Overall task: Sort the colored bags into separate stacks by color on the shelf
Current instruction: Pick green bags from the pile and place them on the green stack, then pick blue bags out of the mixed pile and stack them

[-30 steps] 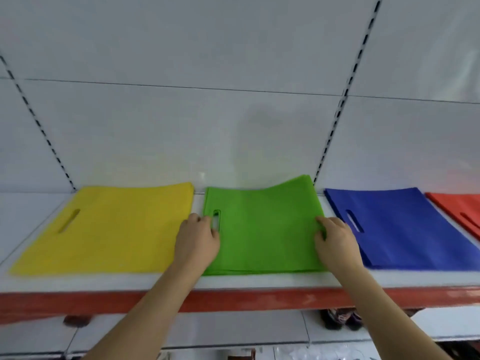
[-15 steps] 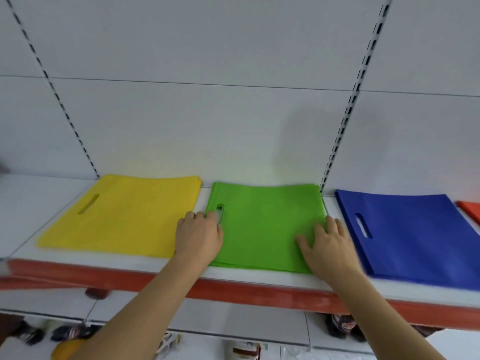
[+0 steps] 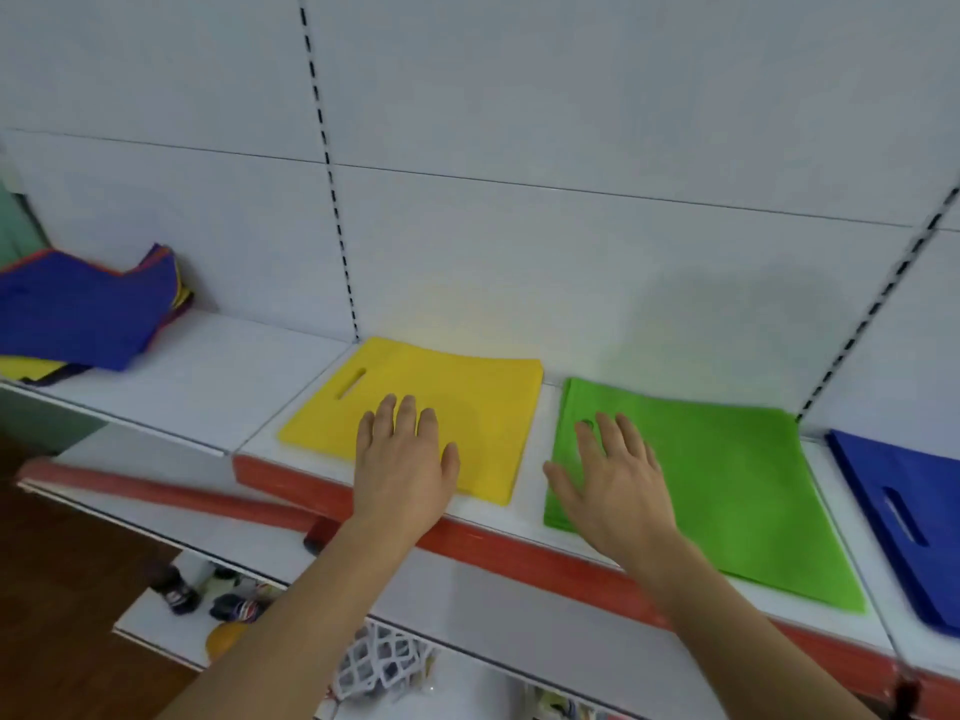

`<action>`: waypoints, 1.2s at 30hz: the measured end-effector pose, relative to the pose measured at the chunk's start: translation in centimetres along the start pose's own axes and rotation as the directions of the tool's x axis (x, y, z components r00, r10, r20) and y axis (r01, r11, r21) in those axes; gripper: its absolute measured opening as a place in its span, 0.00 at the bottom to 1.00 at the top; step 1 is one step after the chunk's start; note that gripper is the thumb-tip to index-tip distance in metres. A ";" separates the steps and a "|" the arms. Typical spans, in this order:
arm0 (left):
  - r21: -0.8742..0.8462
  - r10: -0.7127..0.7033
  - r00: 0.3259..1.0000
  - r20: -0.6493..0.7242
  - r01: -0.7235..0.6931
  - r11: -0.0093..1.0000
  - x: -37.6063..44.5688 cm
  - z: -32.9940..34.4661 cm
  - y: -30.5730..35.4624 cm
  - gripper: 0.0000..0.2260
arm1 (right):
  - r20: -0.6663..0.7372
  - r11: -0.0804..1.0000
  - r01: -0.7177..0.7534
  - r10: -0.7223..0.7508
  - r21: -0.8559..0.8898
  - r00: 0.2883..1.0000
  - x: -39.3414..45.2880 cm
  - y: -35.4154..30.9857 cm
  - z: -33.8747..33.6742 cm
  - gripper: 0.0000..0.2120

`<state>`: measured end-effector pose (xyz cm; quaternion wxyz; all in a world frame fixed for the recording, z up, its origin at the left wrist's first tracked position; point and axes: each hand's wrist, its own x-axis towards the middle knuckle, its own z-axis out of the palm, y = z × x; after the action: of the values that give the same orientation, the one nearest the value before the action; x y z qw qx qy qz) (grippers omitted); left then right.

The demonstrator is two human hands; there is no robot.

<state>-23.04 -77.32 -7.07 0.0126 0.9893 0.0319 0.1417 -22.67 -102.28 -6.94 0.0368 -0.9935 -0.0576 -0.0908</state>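
Yellow bags [image 3: 457, 407]: flat stack on the white shelf [image 3: 208, 366], handle slot at its far left. Left hand [image 3: 402, 465] lies over the stack's near middle, fingers [image 3: 405, 413] straight and slightly spread, holding nothing; whether the palm presses down cannot be told.

Green bags [image 3: 727, 485]: flat stack just right of the yellow, a narrow strip of bare shelf between them. Right hand [image 3: 613, 485] over the stack's near left corner, fingers straight and spread wide, tips beside the handle slot, thumb out past the left edge; nothing held.

Blue bags [image 3: 904, 517]: flat stack right of the green, cut off by the frame, handle slot towards its left side.

Mixed pile [image 3: 78, 314]: unsorted, far left on the shelf, well apart from the hands; blue on top, yellow and red edges showing beneath, rumpled.

Edges: near edges of yellow and green lie close to the shelf's red lip [image 3: 493, 543]. Open white shelf between the mixed pile and the yellow stack.

Lower shelf [image 3: 467, 615]: small items, blurred; a white mesh basket [image 3: 379, 662] near its middle, contents indistinct.
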 end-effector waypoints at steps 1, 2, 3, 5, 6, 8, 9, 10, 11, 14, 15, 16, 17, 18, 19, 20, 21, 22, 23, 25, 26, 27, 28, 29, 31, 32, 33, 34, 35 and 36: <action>0.001 -0.009 1.000 -0.008 0.009 1.000 -0.3 -0.2 -2.1 0.29 | -0.011 1.000 0.023 -0.023 0.005 1.000 0.3 -2.2 0.0 0.41; 0.001 -0.019 1.000 -0.014 0.019 1.000 -0.5 -0.5 -4.3 0.30 | -0.022 0.999 0.045 -0.045 0.009 0.999 0.7 -4.5 0.0 0.41; -0.002 -0.031 0.999 -0.015 0.031 1.000 -0.7 -0.9 -6.6 0.30 | -0.026 0.998 0.064 -0.063 0.017 0.998 1.0 -7.0 0.1 0.40; 0.012 -0.063 0.998 -0.019 0.063 0.998 -1.2 -1.6 -11.4 0.30 | -0.023 0.994 0.101 -0.100 0.043 0.995 1.6 -12.4 0.4 0.39; 0.027 -0.081 0.996 -0.020 0.082 0.996 -1.4 -1.9 -14.0 0.31 | -0.025 0.991 0.121 -0.120 0.052 0.992 1.8 -15.1 0.6 0.39; 0.039 -0.115 0.993 -0.015 0.116 0.993 -1.8 -2.4 -18.7 0.31 | -0.022 0.985 0.162 -0.161 0.066 0.987 2.3 -20.4 1.3 0.39; 0.043 -0.129 0.992 -0.012 0.130 0.991 -2.1 -2.7 -21.1 0.31 | -0.020 0.980 0.185 -0.184 0.071 0.983 2.4 -22.9 1.6 0.39; 0.053 -0.143 0.990 -0.006 0.143 0.988 -2.4 -2.9 -23.3 0.31 | -0.017 0.975 0.209 -0.209 0.070 0.978 2.5 -25.3 1.9 0.39; 0.069 -0.160 0.987 0.002 0.160 0.985 -2.7 -3.1 -25.4 0.31 | -0.012 0.970 0.235 -0.235 0.066 0.972 2.7 -27.6 2.2 0.38; 0.082 -0.218 0.976 -0.015 0.219 0.972 -3.1 -3.5 -31.5 0.31 | -0.024 0.954 0.289 -0.288 0.085 0.957 3.8 -34.2 2.5 0.38; 0.078 -0.240 0.971 -0.017 0.240 0.968 -3.0 -3.8 -33.5 0.31 | -0.030 0.948 0.303 -0.302 0.097 0.953 4.4 -36.3 2.6 0.38; 0.080 -0.258 0.966 -0.018 0.258 0.963 -2.8 -3.9 -35.3 0.31 | -0.026 0.943 0.314 -0.313 0.107 0.949 5.1 -38.3 2.7 0.38; 0.086 -0.276 0.961 -0.020 0.277 0.957 -2.7 -3.9 -37.0 0.31 | -0.022 0.939 0.325 -0.325 0.109 0.946 5.7 -40.1 3.0 0.38; 0.090 -0.294 0.956 -0.021 0.294 0.952 -2.5 -3.7 -39.0 0.31 | -0.017 0.934 0.339 -0.339 0.111 0.941 6.5 -42.2 3.5 0.38; 0.090 -0.304 0.953 -0.021 0.304 0.948 -2.3 -3.7 -40.3 0.31 | -0.012 0.932 0.345 -0.346 0.111 0.938 7.2 -43.5 3.8 0.38; 0.090 -0.312 0.950 -0.023 0.313 0.945 -2.0 -3.6 -41.6 0.31 | -0.010 0.929 0.352 -0.353 0.115 0.936 7.9 -44.9 4.1 0.38; 0.090 -0.324 0.946 -0.026 0.325 0.941 -1.6 -3.5 -43.4 0.30 | -0.011 0.924 0.361 -0.363 0.127 0.932 9.0 -46.8 4.6 0.38; 0.089 -0.332 0.943 -0.028 0.333 0.939 -1.1 -3.3 -45.1 0.30 | -0.017 0.920 0.367 -0.369 0.140 0.929 10.0 -48.6 5.1 0.38; 0.092 -0.336 0.942 -0.029 0.337 0.937 -0.4 -3.1 -46.7 0.30 | -0.023 0.916 0.371 -0.372 0.155 0.928 11.1 -50.4 5.5 0.38; 0.102 -0.353 0.935 -0.021 0.353 0.930 1.2 -2.7 -49.9 0.29 | -0.016 0.908 0.377 -0.381 0.181 0.924 13.5 -53.8 6.2 0.37; 0.103 -0.362 0.932 -0.011 0.361 0.927 2.1 -2.6 -51.3 0.29 | -0.007 0.904 0.383 -0.388 0.191 0.921 14.7 -55.3 6.4 0.37; 0.101 -0.367 0.930 -0.007 0.366 0.925 3.0 -2.5 -52.6 0.30 | -0.006 0.900 0.389 -0.396 0.198 0.918 15.8 -56.8 6.6 0.37; 0.097 -0.367 0.930 -0.013 0.366 0.925 4.0 -2.5 -53.8 0.30 | -0.013 0.896 0.397 -0.403 0.199 0.915 17.0 -58.2 6.7 0.37; 0.091 -0.365 0.931 -0.018 0.365 0.927 5.0 -2.5 -55.1 0.30 | -0.020 0.893 0.405 -0.409 0.197 0.912 18.1 -59.6 6.8 0.37; 0.074 -0.374 0.927 -0.026 0.375 0.924 7.0 -2.3 -57.6 0.30 | -0.019 0.892 0.407 -0.411 0.196 0.911 20.5 -62.0 7.0 0.37; 0.070 -0.377 0.926 -0.027 0.378 0.923 7.9 -2.1 -58.8 0.30 | -0.011 0.895 0.402 -0.408 0.194 0.913 21.6 -63.1 7.2 0.37; 0.069 -0.378 0.926 -0.018 0.378 0.923 8.7 -1.9 -59.8 0.31 | 0.001 0.898 0.398 -0.405 0.186 0.914 22.4 -64.1 7.4 0.36; 0.069 -0.377 0.926 -0.005 0.376 0.924 9.3 -1.6 -60.8 0.31 | 0.014 0.901 0.396 -0.404 0.177 0.914 23.0 -65.0 7.7 0.36; 0.070 -0.374 0.927 -0.003 0.373 0.925 9.9 -1.3 -61.7 0.31 | 0.020 0.904 0.392 -0.401 0.172 0.916 23.5 -65.8 8.1 0.35; 0.075 -0.369 0.929 -0.009 0.368 0.927 10.5 -0.9 -62.6 0.31 | 0.024 0.908 0.384 -0.393 0.170 0.919 24.0 -66.6 8.5 0.35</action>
<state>-16.99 -14.18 -5.36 0.0015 0.9658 0.2225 0.1329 -5.84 -32.99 -6.64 0.0966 -0.9581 -0.2624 -0.0626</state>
